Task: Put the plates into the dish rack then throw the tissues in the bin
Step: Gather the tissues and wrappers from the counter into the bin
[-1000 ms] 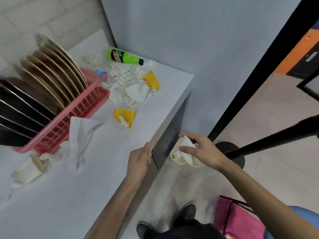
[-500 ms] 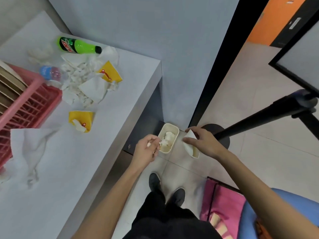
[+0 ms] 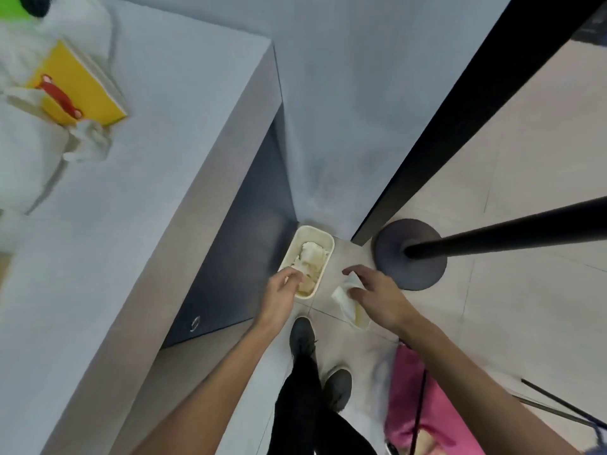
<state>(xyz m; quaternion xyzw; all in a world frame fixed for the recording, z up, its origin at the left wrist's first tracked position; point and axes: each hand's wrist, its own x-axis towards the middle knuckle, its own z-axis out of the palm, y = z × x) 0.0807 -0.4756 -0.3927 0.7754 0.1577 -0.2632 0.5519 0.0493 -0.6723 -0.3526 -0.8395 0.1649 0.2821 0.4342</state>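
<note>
The cream bin [image 3: 315, 233] stands on the floor in the corner between the dark side panel [image 3: 236, 257] of the surface [image 3: 131, 224] and the wall [image 3: 328, 93], with discarded tissues [image 3: 310, 257] inside. The left hand [image 3: 281, 295] hangs over its near end, fingers [image 3: 294, 276] loosely curled; whether they pinch anything I cannot tell. The right hand [image 3: 377, 297], just beside the bin, grips a white tissue [image 3: 343, 297], its fingers apart around it. Close on the right a round black stand base [image 3: 423, 274] and its pole [image 3: 509, 231] crowd that side; a pink bag [image 3: 423, 405] and two dark shoes [image 3: 302, 333] take up the near floor. More crumpled tissues [image 3: 33, 152] and a yellow wrapper [image 3: 78, 87] lie well back from the surface edge
</note>
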